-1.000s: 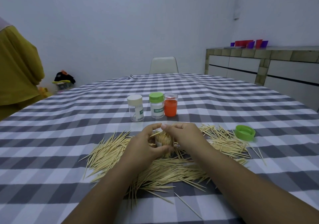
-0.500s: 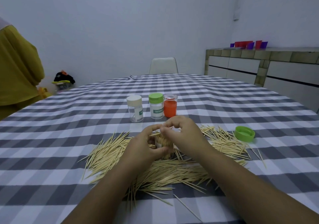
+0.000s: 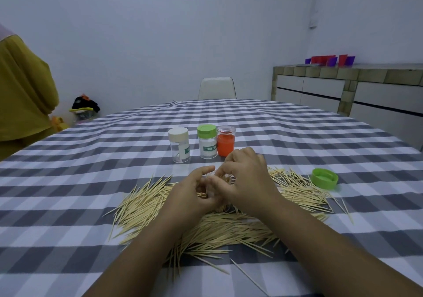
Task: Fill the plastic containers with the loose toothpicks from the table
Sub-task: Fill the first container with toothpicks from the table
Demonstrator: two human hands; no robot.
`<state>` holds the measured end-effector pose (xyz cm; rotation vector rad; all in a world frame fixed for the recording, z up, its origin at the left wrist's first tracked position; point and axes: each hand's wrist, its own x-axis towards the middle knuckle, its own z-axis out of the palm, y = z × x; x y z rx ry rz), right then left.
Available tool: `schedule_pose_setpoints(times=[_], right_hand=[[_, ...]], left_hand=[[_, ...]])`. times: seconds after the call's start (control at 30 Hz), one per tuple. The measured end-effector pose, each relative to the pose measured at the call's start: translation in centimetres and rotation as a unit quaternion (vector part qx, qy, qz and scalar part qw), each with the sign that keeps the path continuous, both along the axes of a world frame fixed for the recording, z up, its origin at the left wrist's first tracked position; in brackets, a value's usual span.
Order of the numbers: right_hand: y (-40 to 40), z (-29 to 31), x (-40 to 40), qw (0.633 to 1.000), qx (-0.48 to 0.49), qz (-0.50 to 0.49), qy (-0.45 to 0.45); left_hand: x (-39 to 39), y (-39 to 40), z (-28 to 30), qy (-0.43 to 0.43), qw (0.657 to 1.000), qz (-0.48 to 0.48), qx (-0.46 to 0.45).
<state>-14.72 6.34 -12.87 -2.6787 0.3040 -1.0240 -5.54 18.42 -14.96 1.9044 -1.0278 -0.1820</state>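
Note:
A wide heap of loose toothpicks point(image 3: 146, 207) covers the checked tablecloth in front of me. My left hand point(image 3: 192, 193) grips a small clear plastic container point(image 3: 211, 178), mostly hidden between both hands, with toothpicks inside it. My right hand point(image 3: 247, 180) covers the container's top, fingers curled over the toothpick tips. Behind the hands stand three more containers: one with a cream lid point(image 3: 179, 145), one with a green lid point(image 3: 207, 141), and an orange one point(image 3: 226, 141). A loose green lid point(image 3: 325, 178) lies to the right.
The table point(image 3: 68, 159) carries a grey and white checked cloth. A white chair point(image 3: 217, 88) stands at the far side. A person in yellow clothing point(image 3: 20, 95) is at the left edge. A sideboard point(image 3: 357, 90) with red and purple cups runs along the right wall.
My right hand has lifted from beside the container and come over its top, covering the toothpick tips. The left hand keeps its hold on the container.

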Motion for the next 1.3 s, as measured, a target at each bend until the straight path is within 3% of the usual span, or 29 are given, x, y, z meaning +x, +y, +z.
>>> schedule_pose_setpoints(times=[0.27,0.47,0.6,0.67,0.8,0.87,0.93,1.1,1.3], right_hand=[[-0.7,-0.3,0.4,0.978,0.204,-0.039,-0.03],[-0.3,-0.2,0.5,0.985,0.164,-0.035,0.032],[-0.3,1.3,-0.5,0.953,0.301,0.033,0.003],[-1.2,2.3,-1.3,0.948,0.314,0.02,0.054],[-2.6,2.6,-2.2,0.929,0.254,-0.014,0.269],[-2.5,2.0,-1.8,0.925,0.164,-0.067,0.336],[-1.9,1.1,-1.3,0.93,0.075,-0.095,0.347],[-1.6,-1.1,0.2,0.935,0.038,-0.061,0.346],[-1.9,-1.6,0.7,0.943,-0.088,-0.069,0.312]], left_hand=[[-0.1,-0.1,0.0,0.024,1.0,-0.001,-0.004],[0.0,-0.1,-0.1,0.034,0.999,-0.005,-0.007],[-0.1,0.0,0.2,0.038,0.999,-0.004,-0.007],[0.1,0.2,0.4,0.039,0.999,0.002,-0.003],[0.4,0.4,0.6,0.04,0.999,0.009,0.002],[0.3,0.5,0.7,0.032,0.999,0.013,0.004],[0.2,0.6,0.7,0.029,0.999,0.017,0.005],[0.4,0.9,0.8,0.027,0.999,0.037,-0.001],[0.4,0.8,0.9,0.025,0.999,0.038,0.002]])
